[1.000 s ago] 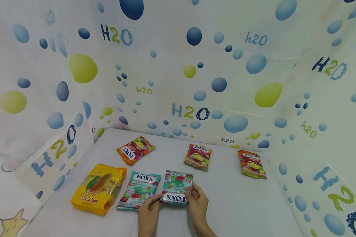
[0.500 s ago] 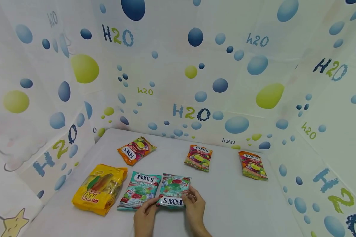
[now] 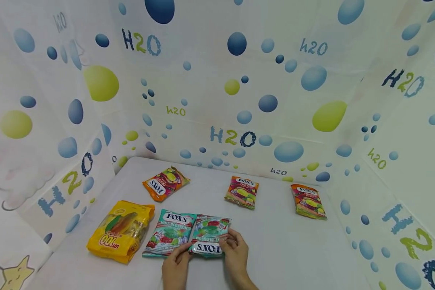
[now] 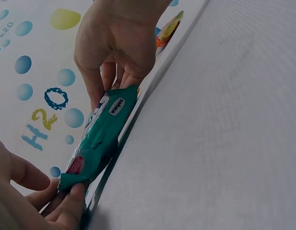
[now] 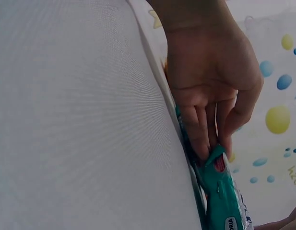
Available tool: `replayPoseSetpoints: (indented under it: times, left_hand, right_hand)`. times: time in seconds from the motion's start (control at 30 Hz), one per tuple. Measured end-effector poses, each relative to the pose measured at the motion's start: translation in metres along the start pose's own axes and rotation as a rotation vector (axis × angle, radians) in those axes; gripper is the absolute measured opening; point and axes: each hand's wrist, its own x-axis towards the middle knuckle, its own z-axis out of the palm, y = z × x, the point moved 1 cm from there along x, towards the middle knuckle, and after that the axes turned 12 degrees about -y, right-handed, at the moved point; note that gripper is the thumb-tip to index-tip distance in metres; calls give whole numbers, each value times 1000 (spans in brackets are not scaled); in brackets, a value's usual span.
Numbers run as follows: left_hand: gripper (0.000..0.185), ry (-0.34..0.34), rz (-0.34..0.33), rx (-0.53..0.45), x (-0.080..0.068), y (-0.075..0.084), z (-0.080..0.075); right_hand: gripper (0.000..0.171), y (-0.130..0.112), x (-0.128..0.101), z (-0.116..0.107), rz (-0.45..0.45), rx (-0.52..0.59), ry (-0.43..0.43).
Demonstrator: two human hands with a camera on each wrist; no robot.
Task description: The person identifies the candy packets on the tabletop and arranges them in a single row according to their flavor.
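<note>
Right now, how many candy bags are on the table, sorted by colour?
Teal bags: 2, one lying flat and one held by both hands
Orange bags: 3, at back left, back middle and back right
Yellow bag: 1
Total: 6

Both hands have slid the upside-down mint candy bag [image 3: 209,236] leftward across the table [image 3: 293,249], away from its right edge. Its left side now touches, perhaps slightly overlaps, the other mint bag [image 3: 169,233]; a second ago a gap separated them.
</note>
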Motion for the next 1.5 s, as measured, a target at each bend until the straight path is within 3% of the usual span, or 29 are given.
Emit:
replayPoseSetpoints:
  times: [0.23, 0.6, 0.9, 1.27, 1.5]
  left_hand:
    - [30, 61, -33, 63, -1, -1, 2]
    - [33, 38, -74, 172, -9, 10, 0]
    - [31, 68, 14, 244, -13, 12, 0]
    - [38, -52, 81, 494, -18, 18, -6]
    - [41, -99, 96, 667, -20, 24, -7]
  right_hand:
    - [49, 0, -1, 2, 20, -7, -12]
    - [51, 3, 0, -1, 29, -9, -82]
    - [50, 3, 2, 0, 36, -1, -130]
    - [35, 0, 3, -12, 94, -244, -131]
    - [39, 1, 9, -17, 19, -354, -158]
